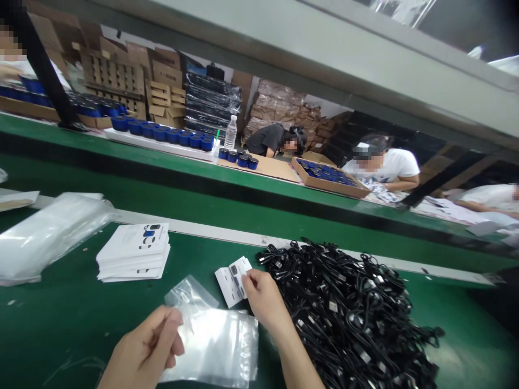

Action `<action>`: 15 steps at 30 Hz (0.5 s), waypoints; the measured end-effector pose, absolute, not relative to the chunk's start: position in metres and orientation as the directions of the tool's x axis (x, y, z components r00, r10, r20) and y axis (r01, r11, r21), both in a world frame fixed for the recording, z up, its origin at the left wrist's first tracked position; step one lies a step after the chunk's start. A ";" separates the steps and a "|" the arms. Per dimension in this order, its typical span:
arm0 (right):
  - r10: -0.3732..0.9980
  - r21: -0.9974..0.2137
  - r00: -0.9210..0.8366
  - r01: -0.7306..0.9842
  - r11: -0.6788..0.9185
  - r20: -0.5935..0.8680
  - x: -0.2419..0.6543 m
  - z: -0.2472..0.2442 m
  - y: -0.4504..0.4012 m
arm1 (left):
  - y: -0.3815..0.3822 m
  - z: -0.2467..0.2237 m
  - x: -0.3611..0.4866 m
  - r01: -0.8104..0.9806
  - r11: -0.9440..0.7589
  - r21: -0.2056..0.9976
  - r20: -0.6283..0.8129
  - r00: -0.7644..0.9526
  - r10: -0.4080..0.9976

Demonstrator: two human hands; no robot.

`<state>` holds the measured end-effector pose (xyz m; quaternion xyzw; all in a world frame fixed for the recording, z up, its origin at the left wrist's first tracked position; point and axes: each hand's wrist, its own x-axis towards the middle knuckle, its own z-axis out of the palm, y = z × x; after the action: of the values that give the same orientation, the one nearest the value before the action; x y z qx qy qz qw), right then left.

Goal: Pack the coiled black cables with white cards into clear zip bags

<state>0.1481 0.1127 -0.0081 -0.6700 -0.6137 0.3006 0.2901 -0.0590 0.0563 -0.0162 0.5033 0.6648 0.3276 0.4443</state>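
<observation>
Left hand (151,343) pinches a clear bag (192,292) (right hand (264,300) grips a printed leaflet (237,274)).

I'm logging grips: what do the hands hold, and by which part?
Right hand: a printed leaflet, by its right edge. Left hand: apparently a clear bag; exact spot unclear.

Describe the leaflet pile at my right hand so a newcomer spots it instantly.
On the green bench, find the big heap of black cables. Just left of it is a small pile of printed leaflets, your right hand at its edge. It is smaller than the untouched leaflet stack farther left.
</observation>
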 end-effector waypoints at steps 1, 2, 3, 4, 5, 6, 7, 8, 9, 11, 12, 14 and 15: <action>0.996 -0.752 0.084 0.656 -0.064 -0.012 0.147 -0.003 0.105 | 0.060 -0.017 -0.061 0.330 0.296 0.896 -0.273 -0.116 0.955; 0.996 -0.749 0.083 0.662 -0.034 0.027 0.145 0.003 0.097 | 0.064 -0.017 -0.062 0.270 0.315 0.910 -0.287 -0.139 0.948; 0.996 -0.748 0.060 0.663 0.009 0.064 0.142 0.007 0.087 | 0.068 -0.017 -0.062 0.202 0.327 0.923 -0.298 -0.162 0.941; 0.995 -0.749 0.004 0.658 0.074 0.102 0.139 0.011 0.076 | 0.072 -0.015 -0.061 0.138 0.330 0.934 -0.304 -0.177 0.936; 0.983 -0.742 -0.091 0.646 0.179 0.158 0.135 0.013 0.066 | 0.074 -0.013 -0.058 0.088 0.326 0.941 -0.306 -0.186 0.934; 0.962 -0.727 -0.165 0.629 0.274 0.219 0.131 0.013 0.058 | 0.076 -0.010 -0.054 0.060 0.312 0.948 -0.296 -0.193 0.936; 0.936 -0.706 -0.226 0.614 0.352 0.270 0.127 0.012 0.051 | 0.076 -0.008 -0.049 0.055 0.289 0.956 -0.273 -0.200 0.941; 0.912 -0.681 -0.265 0.607 0.410 0.312 0.123 0.010 0.046 | 0.076 -0.005 -0.043 0.067 0.260 0.963 -0.241 -0.212 0.947; 0.899 -0.660 -0.276 0.610 0.437 0.340 0.119 0.007 0.043 | 0.075 -0.002 -0.037 0.095 0.233 0.968 -0.207 -0.229 0.951; 0.894 -0.642 -0.244 0.627 0.441 0.376 0.112 0.002 0.040 | 0.072 0.001 -0.028 0.173 0.187 0.967 -0.134 -0.278 0.951; 0.895 -0.649 -0.205 0.627 0.431 0.396 0.109 -0.001 0.039 | 0.071 0.002 -0.024 0.221 0.166 0.961 -0.094 -0.304 0.948; 0.896 -0.700 -0.074 0.597 0.392 0.438 0.102 -0.009 0.035 | 0.070 0.002 -0.020 0.312 0.133 0.941 -0.016 -0.351 0.936; 0.898 -0.747 0.012 0.559 0.359 0.440 0.097 -0.013 0.032 | 0.070 0.002 -0.019 0.351 0.119 0.929 0.020 -0.370 0.929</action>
<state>0.0971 0.0321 -0.0133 -0.5365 -0.6790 0.1812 0.4672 -0.0195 0.0705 0.0018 0.4693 0.6817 0.4691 0.3081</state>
